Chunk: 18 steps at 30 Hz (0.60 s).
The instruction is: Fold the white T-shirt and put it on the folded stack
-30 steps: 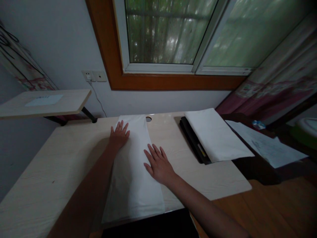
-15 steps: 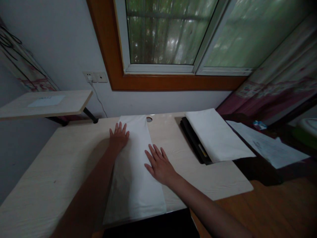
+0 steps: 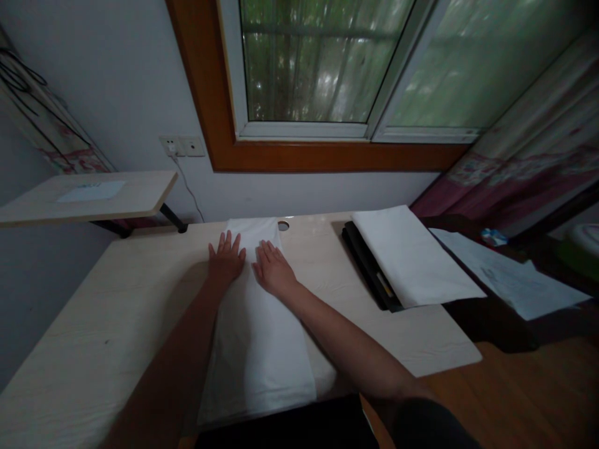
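A long folded white cloth [image 3: 274, 349] lies flat on the pale wooden desk [image 3: 93, 312], running from near the wall down to the front edge. My left hand [image 3: 226, 257] rests on the cloth's left edge near its far end, fingers spread. Just to its right, my right hand [image 3: 274, 267] lies flat on the cloth near its right edge, fingers stretched out and fairly close together. Neither hand grips anything. My left forearm covers part of the cloth's left edge.
At the desk's right, a white sheet [image 3: 416, 262] lies over a black folder-like object [image 3: 367, 268]. Further right is another printed sheet [image 3: 510, 274]. A raised shelf [image 3: 140, 193] with a paper label stands at the left. A cable hole [image 3: 283, 226] sits by the wall, below the window.
My right hand has moved away from me and leftward along the cloth, closer to my left hand, its fingers now nearer together. The left hand has stayed in place.
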{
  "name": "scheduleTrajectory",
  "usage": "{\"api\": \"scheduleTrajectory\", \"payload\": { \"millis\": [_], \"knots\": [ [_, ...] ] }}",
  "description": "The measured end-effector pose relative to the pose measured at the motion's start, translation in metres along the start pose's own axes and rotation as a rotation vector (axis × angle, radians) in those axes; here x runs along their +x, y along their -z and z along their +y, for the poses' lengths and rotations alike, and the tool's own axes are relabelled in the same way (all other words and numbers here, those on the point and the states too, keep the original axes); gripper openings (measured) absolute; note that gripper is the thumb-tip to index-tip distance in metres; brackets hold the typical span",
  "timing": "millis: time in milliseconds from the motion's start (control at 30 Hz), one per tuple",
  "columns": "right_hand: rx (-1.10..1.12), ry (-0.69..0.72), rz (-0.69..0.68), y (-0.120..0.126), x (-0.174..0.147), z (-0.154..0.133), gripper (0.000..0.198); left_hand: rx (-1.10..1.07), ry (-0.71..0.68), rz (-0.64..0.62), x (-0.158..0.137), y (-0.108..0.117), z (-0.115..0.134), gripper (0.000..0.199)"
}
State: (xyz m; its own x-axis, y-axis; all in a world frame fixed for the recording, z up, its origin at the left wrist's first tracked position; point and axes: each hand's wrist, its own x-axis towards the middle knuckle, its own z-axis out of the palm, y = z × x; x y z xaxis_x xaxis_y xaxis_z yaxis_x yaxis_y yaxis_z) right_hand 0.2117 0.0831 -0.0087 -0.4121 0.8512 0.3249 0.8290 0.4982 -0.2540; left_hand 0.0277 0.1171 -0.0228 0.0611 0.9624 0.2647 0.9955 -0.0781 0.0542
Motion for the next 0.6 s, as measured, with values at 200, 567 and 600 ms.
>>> {"api": "scheduleTrajectory", "payload": {
  "millis": [200,567,600],
  "knots": [
    [-0.014,-0.062,-0.047,-0.028,0.032,0.007,0.062,0.045,0.028,-0.043,0.002,0.001,-0.001,0.06],
    [-0.092,-0.097,-0.045,-0.011,0.001,0.039,0.069,0.055,0.146,-0.022,-0.001,0.002,-0.003,0.063],
    [-0.099,-0.095,-0.045,-0.009,-0.003,0.04,0.069,0.054,0.16,-0.03,-0.002,0.002,-0.004,0.063]
  ]
}}
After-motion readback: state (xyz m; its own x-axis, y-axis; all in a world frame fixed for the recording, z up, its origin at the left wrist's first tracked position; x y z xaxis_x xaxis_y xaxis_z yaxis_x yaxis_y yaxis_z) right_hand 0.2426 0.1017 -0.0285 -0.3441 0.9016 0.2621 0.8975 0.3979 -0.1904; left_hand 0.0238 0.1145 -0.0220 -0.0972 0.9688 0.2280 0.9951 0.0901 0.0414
